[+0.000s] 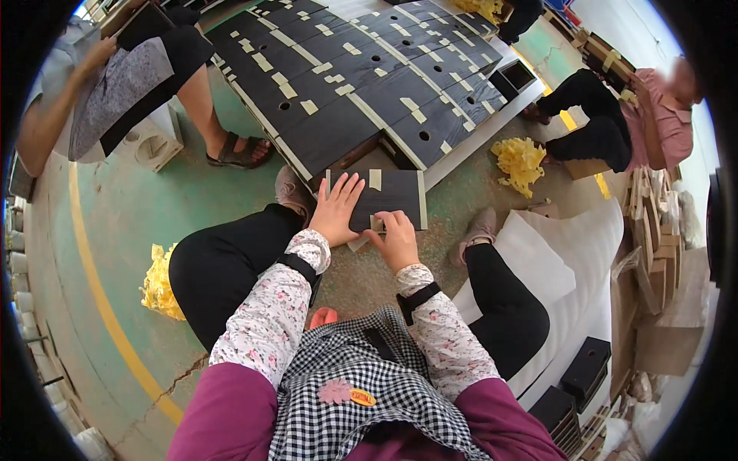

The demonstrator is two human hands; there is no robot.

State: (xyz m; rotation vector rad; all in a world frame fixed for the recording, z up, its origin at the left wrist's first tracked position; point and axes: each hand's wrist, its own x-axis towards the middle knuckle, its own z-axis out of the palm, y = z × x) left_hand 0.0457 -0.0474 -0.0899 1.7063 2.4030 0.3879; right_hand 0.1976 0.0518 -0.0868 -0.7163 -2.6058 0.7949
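Note:
A black wood-grain box (396, 192) with cream tape strips sits in front of me, at the near end of a big block of similar boxes. My left hand (336, 213) lies on its top left part with fingers spread flat. At the box's near edge, my right hand (398, 242) has thumb and index finger bent around a small strip of tape (377, 223). Another tape strip (375, 179) is stuck near the box's far edge. The fingers partly hide the strip at the near edge.
Taped black boxes (330, 84) fill the area ahead. Crumpled yellow tape lies in a heap (520, 164) to the right and another (163, 283) to the left. White foam sheet (530, 265) covers the right floor. Co-workers sit at left (115, 84) and right (653, 123).

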